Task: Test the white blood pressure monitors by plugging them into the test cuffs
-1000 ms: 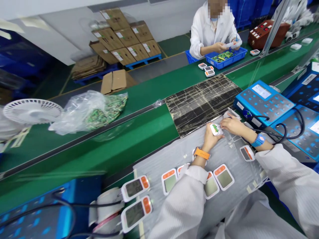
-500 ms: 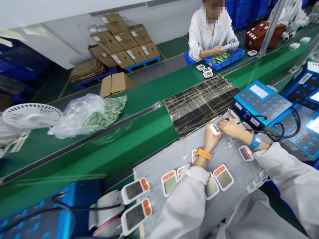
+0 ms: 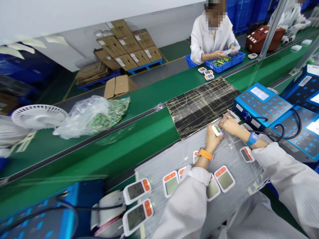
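Note:
My left hand (image 3: 212, 140), with an orange watch strap on its wrist, is closed around a small white device housing (image 3: 217, 130) that shows a green circuit board in its opening. Close beside it, my right hand (image 3: 230, 126) has bent fingers at the housing's upper right; whatever they pinch is hidden. A blue band (image 3: 252, 138) circles that wrist. Around my left forearm lie several white monitors (image 3: 224, 178) with grey screens and orange buttons, some partly covered by my sleeve. Another monitor (image 3: 247, 154) rests under my right forearm.
Blue test boxes (image 3: 261, 99) with black cables stand at right. Two lit monitors (image 3: 138, 217) sit at lower left by another blue box (image 3: 87, 196). Beyond are a dark mat (image 3: 201, 106), a bag of circuit boards (image 3: 109, 114), a white fan (image 3: 38, 116) and a co-worker (image 3: 211, 36).
The view has shifted slightly, so the surroundings sit a little farther right. Both hands stay together at the white housing, with the right fingers shifting slightly.

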A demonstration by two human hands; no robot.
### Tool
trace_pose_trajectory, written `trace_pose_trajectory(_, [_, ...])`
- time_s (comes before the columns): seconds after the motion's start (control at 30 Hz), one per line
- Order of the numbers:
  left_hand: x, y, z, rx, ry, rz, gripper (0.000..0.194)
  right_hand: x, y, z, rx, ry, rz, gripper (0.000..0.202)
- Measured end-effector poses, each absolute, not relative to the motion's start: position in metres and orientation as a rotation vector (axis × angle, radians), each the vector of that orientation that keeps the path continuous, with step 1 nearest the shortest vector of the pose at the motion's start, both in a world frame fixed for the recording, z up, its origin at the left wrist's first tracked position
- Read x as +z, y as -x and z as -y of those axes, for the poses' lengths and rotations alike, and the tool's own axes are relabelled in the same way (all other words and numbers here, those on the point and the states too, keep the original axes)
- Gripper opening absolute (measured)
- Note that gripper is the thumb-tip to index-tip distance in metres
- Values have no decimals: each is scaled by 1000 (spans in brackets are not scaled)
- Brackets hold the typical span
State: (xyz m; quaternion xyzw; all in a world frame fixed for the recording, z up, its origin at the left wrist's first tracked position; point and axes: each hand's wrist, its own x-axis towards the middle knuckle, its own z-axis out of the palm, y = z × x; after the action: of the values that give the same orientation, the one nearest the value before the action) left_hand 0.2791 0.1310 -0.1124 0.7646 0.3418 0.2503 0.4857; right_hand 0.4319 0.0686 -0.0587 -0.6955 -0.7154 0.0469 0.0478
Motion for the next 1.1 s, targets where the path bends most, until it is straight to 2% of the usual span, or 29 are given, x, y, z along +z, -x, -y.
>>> trace_pose_trajectory(0.23, [-104, -296, -137, 611, -1986, -726, 80, -52, -433, -65, 135, 2142, 2154, 27])
trace_pose_trajectory(0.4, [-87, -276, -144, 612, -2153, -723, 101, -47, -444, -46, 80, 2084, 1927, 39])
trace_pose_trajectory(0.5, [-83, -225, -128, 556, -2316, -1002, 80, -35, -454, -24, 59, 2010, 1868, 35])
trace_pose_trajectory(0.6, [-87, -177, -101, 351, -2369, -1270, 62, -19, -454, -9, 76, 2004, 1806, 31])
trace_pose_trajectory(0.67, [-88, -161, -89, 280, -2340, -1343, 57, -12, -446, -9, 188, 2021, 1777, 28])
trace_pose_trajectory(0.73, [-84, -158, -84, 317, -2292, -1314, 59, -11, -429, -15, 461, 2009, 1782, 28])
trace_pose_trajectory(0.87, [-67, -168, -81, 618, -2232, -1011, 80, -22, -384, -29, 1059, 1816, 1690, 36])
trace_pose_trajectory(0.97, [-54, -177, -74, 798, -2233, -775, 82, -28, -361, -33, 1090, 1772, 1654, 30])
trace_pose_trajectory(1.1, [-50, -190, -70, 782, -2251, -573, 90, -21, -365, -23, 982, 1882, 1570, 29])
